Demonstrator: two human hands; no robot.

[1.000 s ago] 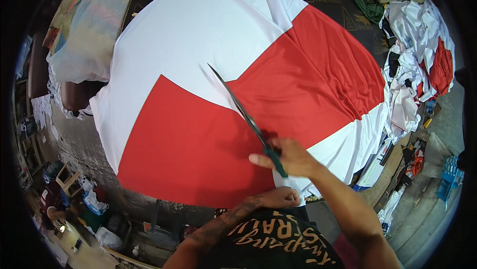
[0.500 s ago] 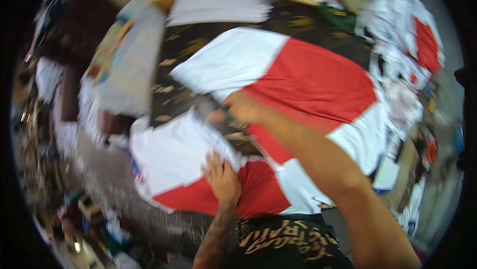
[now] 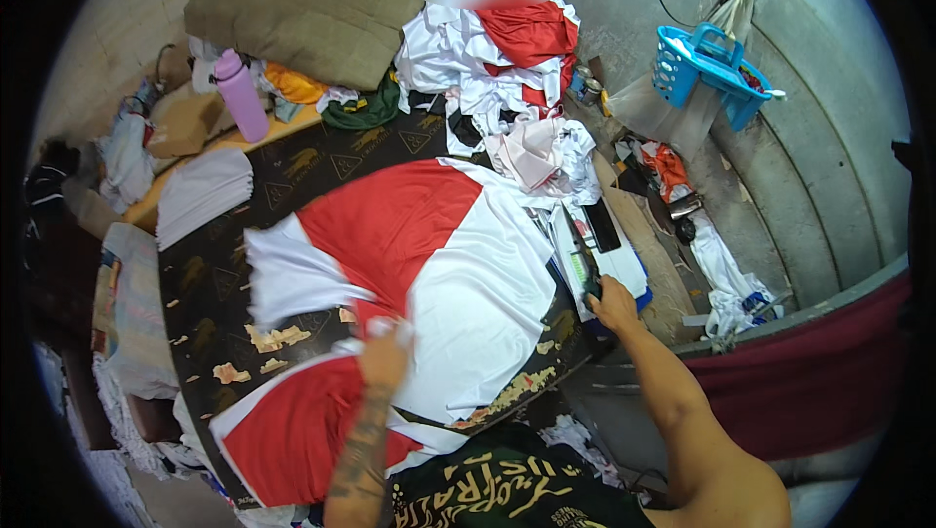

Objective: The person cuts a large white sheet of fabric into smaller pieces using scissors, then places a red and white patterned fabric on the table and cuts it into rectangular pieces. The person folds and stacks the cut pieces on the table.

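Observation:
A large red and white cloth (image 3: 478, 294) lies spread over the dark table. My left hand (image 3: 384, 357), blurred, is closed on the cloth where its red part bunches into folds; a white flap is lifted and smeared by motion beyond it. A smaller red and white piece (image 3: 292, 426) lies under my left forearm at the near left. My right hand (image 3: 614, 307) is closed around the dark green handles of scissors (image 3: 587, 263). Their blades point away from me, over white papers (image 3: 624, 260) at the table's right edge. A black phone (image 3: 602, 226) rests on those papers.
Heaped white and red cloth (image 3: 487, 50) covers the far right corner. At the far left stand a purple bottle (image 3: 241, 97) and a stack of white pieces (image 3: 205, 194). A blue basket (image 3: 707, 70) hangs by the wall. Torn scraps (image 3: 276, 337) lie on the table (image 3: 210, 284).
My right hand has moved from the cloth to the papers on the right with the scissors. My left hand, earlier flat on white cloth, now grips the cloth. The view has swung right.

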